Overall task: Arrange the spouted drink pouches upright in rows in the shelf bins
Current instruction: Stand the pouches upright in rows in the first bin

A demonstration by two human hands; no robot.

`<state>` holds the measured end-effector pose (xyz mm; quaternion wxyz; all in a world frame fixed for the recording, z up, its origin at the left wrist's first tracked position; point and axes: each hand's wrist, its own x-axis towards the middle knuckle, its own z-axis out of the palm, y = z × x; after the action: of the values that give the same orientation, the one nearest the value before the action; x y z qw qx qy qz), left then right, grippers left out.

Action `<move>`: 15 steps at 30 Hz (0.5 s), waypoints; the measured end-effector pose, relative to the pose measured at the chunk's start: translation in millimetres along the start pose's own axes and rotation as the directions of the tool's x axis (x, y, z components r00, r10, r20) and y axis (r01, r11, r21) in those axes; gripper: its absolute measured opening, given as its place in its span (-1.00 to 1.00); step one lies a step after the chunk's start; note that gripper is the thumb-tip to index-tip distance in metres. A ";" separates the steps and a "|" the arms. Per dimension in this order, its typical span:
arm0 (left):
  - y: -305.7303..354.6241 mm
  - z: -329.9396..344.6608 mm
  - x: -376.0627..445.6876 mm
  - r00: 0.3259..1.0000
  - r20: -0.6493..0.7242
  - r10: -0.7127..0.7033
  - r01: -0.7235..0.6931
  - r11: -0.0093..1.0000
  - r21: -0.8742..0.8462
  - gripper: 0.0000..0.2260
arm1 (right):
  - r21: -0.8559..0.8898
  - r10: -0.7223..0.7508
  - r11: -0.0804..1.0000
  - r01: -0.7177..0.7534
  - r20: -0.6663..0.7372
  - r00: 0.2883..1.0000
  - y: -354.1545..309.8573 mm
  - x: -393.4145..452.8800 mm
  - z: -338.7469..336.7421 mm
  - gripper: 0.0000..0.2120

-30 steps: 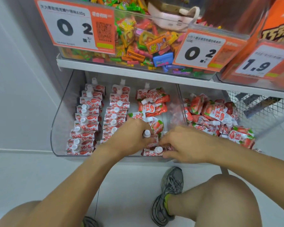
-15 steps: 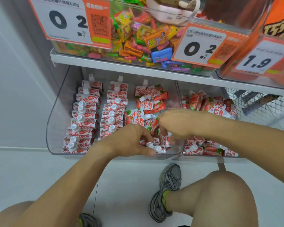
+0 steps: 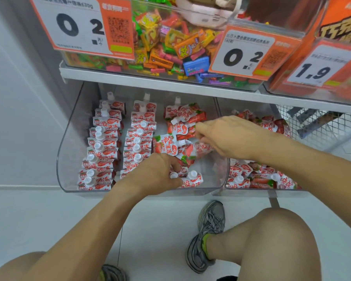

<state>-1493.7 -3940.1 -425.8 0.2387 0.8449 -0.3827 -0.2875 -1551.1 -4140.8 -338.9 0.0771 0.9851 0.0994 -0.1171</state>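
Clear shelf bin [image 3: 69,151]: two upright rows left, third row jumbled. Right hand [image 3: 229,136] nearer, pinching tipped pouch [image 3: 199,149], long axis sideways. Left hand [image 3: 158,175] curled round front upright pouches [image 3: 190,179].

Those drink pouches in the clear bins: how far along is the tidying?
Two rows in the left bin stand upright. The third row is underway: the left hand holds its front pouches, the right hand grips a loose pouch. The right bin's heap is left.
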 end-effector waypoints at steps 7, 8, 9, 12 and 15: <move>-0.3 -12.5 1.0 0.990 0.021 -0.141 0.142 0.962 -0.232 -0.29 | 0.307 0.029 0.952 -0.006 -0.071 0.997 -14.3 7.3 16.0 -0.81; -0.1 -14.4 1.1 0.984 -0.070 -0.162 0.143 0.965 -0.220 -0.31 | 0.355 0.008 0.935 0.003 -0.028 1.000 -17.8 10.9 21.4 -0.80; -0.5 -15.3 1.4 0.972 -0.180 -0.152 0.120 0.977 -0.176 -0.35 | 0.421 -0.023 0.907 0.006 0.034 0.999 -19.8 13.4 24.6 -0.79; -0.3 -13.3 1.1 0.961 -0.270 0.067 -0.081 0.996 -0.040 -0.54 | 0.648 -0.126 0.759 -0.061 0.239 0.963 -16.5 15.6 17.1 -0.69; -2.4 -7.1 2.4 0.963 -0.192 0.189 -0.197 0.980 -0.024 -0.74 | 0.629 -0.034 0.770 -0.108 0.209 0.977 -2.3 18.3 10.4 -0.71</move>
<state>-1486.4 -3939.3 -422.9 0.3190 0.8218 -0.4324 -0.1896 -1536.4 -4137.1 -353.7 -0.2486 0.9369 0.0258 -0.2444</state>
